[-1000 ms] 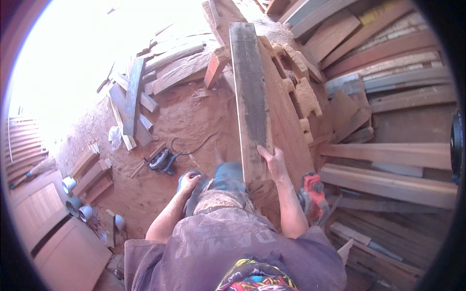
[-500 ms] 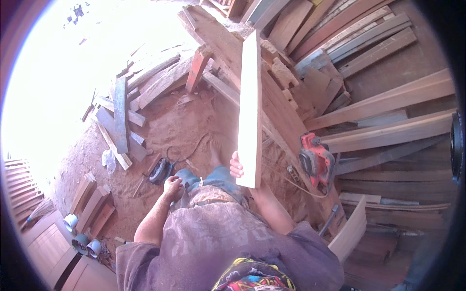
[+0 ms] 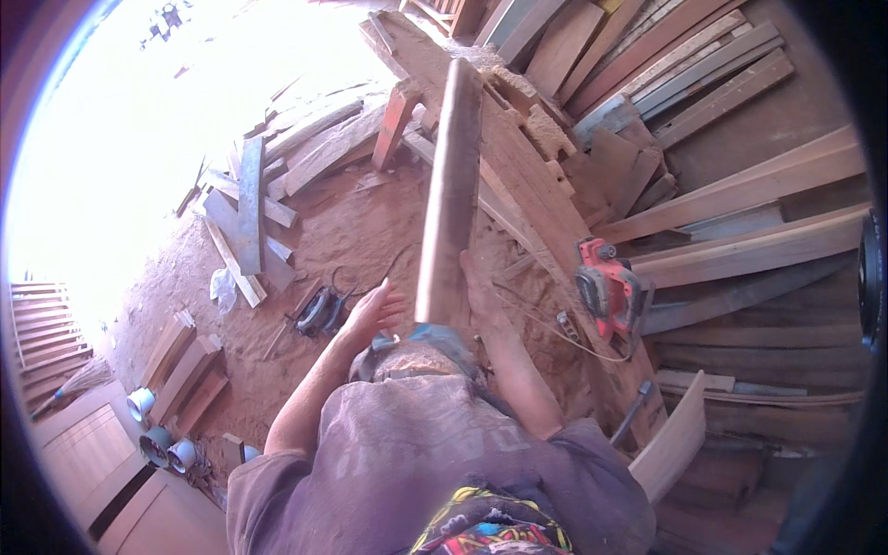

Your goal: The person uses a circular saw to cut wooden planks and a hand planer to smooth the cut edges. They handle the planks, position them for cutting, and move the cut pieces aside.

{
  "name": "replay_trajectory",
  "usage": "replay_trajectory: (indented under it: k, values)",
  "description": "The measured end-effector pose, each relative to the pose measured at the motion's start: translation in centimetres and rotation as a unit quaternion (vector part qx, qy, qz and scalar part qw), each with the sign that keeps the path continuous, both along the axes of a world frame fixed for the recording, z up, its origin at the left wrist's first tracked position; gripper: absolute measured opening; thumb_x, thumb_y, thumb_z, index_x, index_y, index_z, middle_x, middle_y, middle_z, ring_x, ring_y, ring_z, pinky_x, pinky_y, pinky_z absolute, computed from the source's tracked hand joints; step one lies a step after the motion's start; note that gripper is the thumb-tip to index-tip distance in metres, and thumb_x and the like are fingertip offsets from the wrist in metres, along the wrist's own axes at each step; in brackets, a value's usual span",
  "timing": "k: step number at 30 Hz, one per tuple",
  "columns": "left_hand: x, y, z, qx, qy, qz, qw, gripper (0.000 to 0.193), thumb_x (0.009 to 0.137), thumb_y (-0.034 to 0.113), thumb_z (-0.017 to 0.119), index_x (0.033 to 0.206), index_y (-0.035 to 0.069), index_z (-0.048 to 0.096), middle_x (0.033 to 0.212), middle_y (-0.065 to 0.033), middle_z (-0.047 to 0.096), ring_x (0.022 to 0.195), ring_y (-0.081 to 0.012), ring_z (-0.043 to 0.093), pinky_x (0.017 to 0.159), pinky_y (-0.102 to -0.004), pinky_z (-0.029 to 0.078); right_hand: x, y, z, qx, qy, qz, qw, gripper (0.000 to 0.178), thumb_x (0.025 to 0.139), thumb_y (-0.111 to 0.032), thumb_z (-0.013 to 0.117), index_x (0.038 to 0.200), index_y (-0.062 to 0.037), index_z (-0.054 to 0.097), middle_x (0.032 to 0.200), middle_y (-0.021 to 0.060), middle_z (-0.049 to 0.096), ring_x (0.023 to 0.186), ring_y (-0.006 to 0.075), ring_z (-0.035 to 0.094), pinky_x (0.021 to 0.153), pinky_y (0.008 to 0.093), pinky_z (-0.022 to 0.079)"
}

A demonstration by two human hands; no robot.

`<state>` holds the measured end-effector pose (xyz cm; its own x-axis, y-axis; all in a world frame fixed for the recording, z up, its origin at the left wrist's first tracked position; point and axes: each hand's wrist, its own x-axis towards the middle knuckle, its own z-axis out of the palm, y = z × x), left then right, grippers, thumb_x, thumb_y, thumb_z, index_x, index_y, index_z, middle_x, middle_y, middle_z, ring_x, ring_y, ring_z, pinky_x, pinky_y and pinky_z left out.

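A long wooden board (image 3: pixel 450 185) stretches away in front of me, its left side bright and the side toward me in shadow. My right hand (image 3: pixel 473 277) holds it near its close end, at the right edge, with part of the fingers hidden behind the wood. Left of the board, my left hand (image 3: pixel 377 310) is raised with its fingers stretched out, apart from the wood and holding nothing. A red power tool (image 3: pixel 606 289), apparently a hand planer or belt sander, rests on the wooden bench (image 3: pixel 541 213) to the right.
Stacked planks (image 3: pixel 740 250) fill the right side. A loose pile of offcuts (image 3: pixel 252 208) lies on the dusty ground (image 3: pixel 333 231) at the left. A dark corded power tool (image 3: pixel 321 312) sits near my left forearm. Small blue-grey cans (image 3: pixel 155 444) stand at lower left.
The board has rolled in my right hand, so its broad bright face no longer faces up, and its near end has shifted left. My left hand has moved right toward it and opened.
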<state>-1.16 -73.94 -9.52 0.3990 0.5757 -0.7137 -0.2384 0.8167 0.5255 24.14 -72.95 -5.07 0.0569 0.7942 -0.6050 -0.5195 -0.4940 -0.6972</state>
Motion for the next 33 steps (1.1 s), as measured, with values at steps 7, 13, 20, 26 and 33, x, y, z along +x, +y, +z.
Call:
replay_trajectory:
  k: [7, 13, 20, 26, 33]
  values:
    - [7.9, 1.3, 1.2, 0.039, 0.053, -0.018, 0.998, 0.062, 0.105, 0.051, 0.067, 0.143, 0.004, 0.06, 0.125, -0.012, 0.07, 0.108, -0.0212, 0.071, 0.081, -0.0395, 0.061, 1.6, -0.8, 8.2, -0.009, -0.436, 0.308, 0.845, 0.075, 0.097, -0.036, 0.076, 0.152, 0.0084, 0.052, 0.142, 0.0274, 0.066, 0.135, 0.0354, 0.063, 0.114, 0.0423, 0.048]
    - [11.7, 2.1, 3.7, -0.107, -0.154, 0.075, 0.979, 0.071, 0.105, 0.071, 0.048, 0.143, 0.011, 0.061, 0.123, -0.0154, 0.069, 0.11, -0.0309, 0.069, 0.096, -0.0529, 0.06, 3.3, -2.3, 11.4, 0.143, -0.355, 0.332, 0.862, 0.087, 0.094, -0.035, 0.079, 0.16, 0.0065, 0.041, 0.152, 0.0292, 0.057, 0.141, 0.0391, 0.057, 0.118, 0.045, 0.045]
    - [12.9, 0.6, 2.5, -0.05, -0.35, 0.162, 0.921, 0.066, 0.109, 0.062, 0.047, 0.148, 0.01, 0.055, 0.131, -0.0172, 0.065, 0.12, -0.0334, 0.065, 0.104, -0.0525, 0.056, 2.9, -2.8, 12.8, 0.376, -0.453, 0.387, 0.709, 0.054, 0.091, -0.03, 0.081, 0.136, -0.0023, 0.068, 0.141, 0.0158, 0.063, 0.134, 0.038, 0.059, 0.114, 0.047, 0.048]
    - [13.8, -0.6, 0.7, -0.013, -0.41, 0.206, 0.888, 0.061, 0.112, 0.055, 0.046, 0.152, 0.009, 0.051, 0.139, -0.0187, 0.061, 0.129, -0.0356, 0.061, 0.11, -0.0521, 0.052, 4.4, -2.2, 13.6, 0.393, -0.458, 0.385, 0.698, 0.047, 0.091, -0.025, 0.081, 0.13, -0.0009, 0.071, 0.139, 0.0151, 0.066, 0.133, 0.0374, 0.06, 0.113, 0.0456, 0.049]
    - [14.8, -0.8, -0.6, 0.19, -0.326, 0.074, 0.923, 0.061, 0.114, 0.052, 0.043, 0.151, 0.005, 0.051, 0.146, -0.0211, 0.058, 0.137, -0.0371, 0.058, 0.115, -0.0518, 0.048, 7.1, -2.2, 12.5, 0.374, -0.425, 0.374, 0.735, 0.047, 0.092, -0.018, 0.081, 0.134, -0.003, 0.067, 0.14, 0.0137, 0.066, 0.132, 0.035, 0.061, 0.113, 0.0445, 0.05]
